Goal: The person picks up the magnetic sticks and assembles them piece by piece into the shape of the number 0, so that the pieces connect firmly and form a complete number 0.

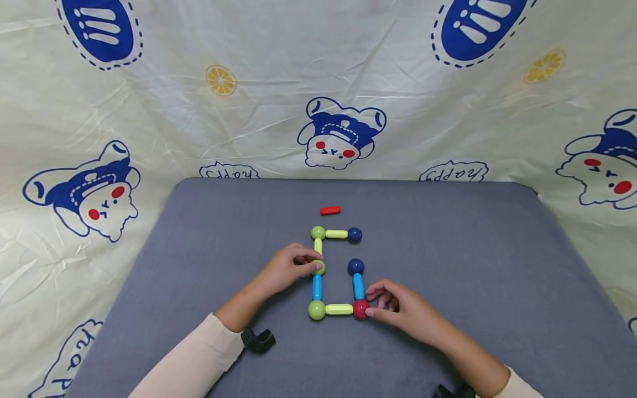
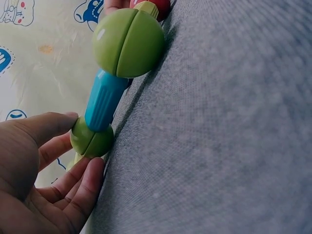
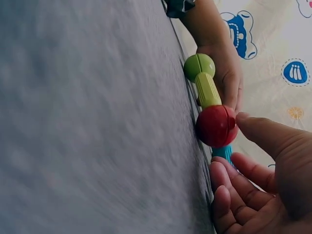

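Observation:
A figure of magnetic balls and rods lies on the grey table. My left hand (image 1: 287,269) pinches the middle green ball (image 2: 91,142) of its left side, thumb on one side and fingers on the other. A light blue rod (image 2: 105,101) joins that ball to the near green ball (image 1: 316,310). From there a yellow-green rod (image 1: 339,309) runs to a red ball (image 3: 216,126). My right hand (image 1: 405,309) has its thumb tip at the red ball, with loosely bent fingers beside another blue rod (image 1: 358,286). A dark blue ball (image 1: 355,266) tops this rod.
Beyond my left hand, a far green ball (image 1: 318,233) carries a yellow-green rod (image 1: 336,234) ending in a second dark blue ball (image 1: 355,235). A gap separates the two dark blue balls. One loose red rod (image 1: 330,210) lies farther back, before the printed cloth (image 1: 269,132).

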`<state>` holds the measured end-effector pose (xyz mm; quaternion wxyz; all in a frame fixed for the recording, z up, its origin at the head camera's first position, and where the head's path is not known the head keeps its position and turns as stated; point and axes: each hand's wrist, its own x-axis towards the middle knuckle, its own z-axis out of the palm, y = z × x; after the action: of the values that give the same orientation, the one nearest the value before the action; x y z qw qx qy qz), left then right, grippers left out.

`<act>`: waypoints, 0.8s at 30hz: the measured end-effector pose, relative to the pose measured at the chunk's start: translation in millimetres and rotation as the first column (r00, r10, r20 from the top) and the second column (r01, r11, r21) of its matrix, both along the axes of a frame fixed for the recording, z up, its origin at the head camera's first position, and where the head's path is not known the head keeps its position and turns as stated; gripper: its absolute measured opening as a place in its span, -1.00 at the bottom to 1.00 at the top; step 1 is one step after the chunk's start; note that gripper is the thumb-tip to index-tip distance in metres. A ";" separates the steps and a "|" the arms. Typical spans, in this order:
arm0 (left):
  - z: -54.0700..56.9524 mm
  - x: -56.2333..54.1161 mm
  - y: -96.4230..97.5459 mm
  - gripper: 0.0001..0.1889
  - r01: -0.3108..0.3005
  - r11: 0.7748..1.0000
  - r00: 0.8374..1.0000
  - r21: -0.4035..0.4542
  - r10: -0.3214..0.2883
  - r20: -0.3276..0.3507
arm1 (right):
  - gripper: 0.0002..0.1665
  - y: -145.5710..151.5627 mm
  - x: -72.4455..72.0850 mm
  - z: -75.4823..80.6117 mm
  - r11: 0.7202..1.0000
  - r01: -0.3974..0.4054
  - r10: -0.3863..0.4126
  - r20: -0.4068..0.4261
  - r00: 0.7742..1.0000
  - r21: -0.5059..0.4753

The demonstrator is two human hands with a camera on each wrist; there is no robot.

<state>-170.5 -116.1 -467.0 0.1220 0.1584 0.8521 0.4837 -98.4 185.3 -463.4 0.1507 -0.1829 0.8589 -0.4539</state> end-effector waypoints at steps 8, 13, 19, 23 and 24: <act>-1.4 -1.4 -1.0 -0.83 0.006 1.000 1.000 0.011 -0.006 0.009 | -0.68 -1.9 -21.9 6.1 0.999 0.036 -0.035 -0.089 0.995 0.012; -1.1 -2.1 -1.7 -0.82 0.015 1.000 1.000 0.021 -0.015 0.016 | -0.68 -4.1 -38.5 12.1 0.997 0.071 -0.066 -0.130 0.989 0.040; -2.2 -3.5 -2.8 -0.79 0.028 0.999 1.000 0.021 -0.028 0.005 | -0.64 -9.3 -63.4 16.9 0.994 0.099 -0.093 -0.144 0.985 0.040; -3.4 -4.6 -3.5 -0.77 0.041 0.999 0.999 0.026 -0.041 -0.007 | -0.62 -13.1 -80.5 20.0 0.993 0.110 -0.103 -0.157 0.982 0.036; -3.6 -4.8 -3.4 -0.76 0.046 0.999 0.999 0.028 -0.045 -0.009 | -0.62 -14.0 -84.4 20.8 0.993 0.114 -0.106 -0.160 0.981 0.039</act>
<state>-175.2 -119.4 -470.6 0.1274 0.1814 0.8419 0.4921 -182.8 171.3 -442.6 0.0614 -0.1667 0.8876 -0.4249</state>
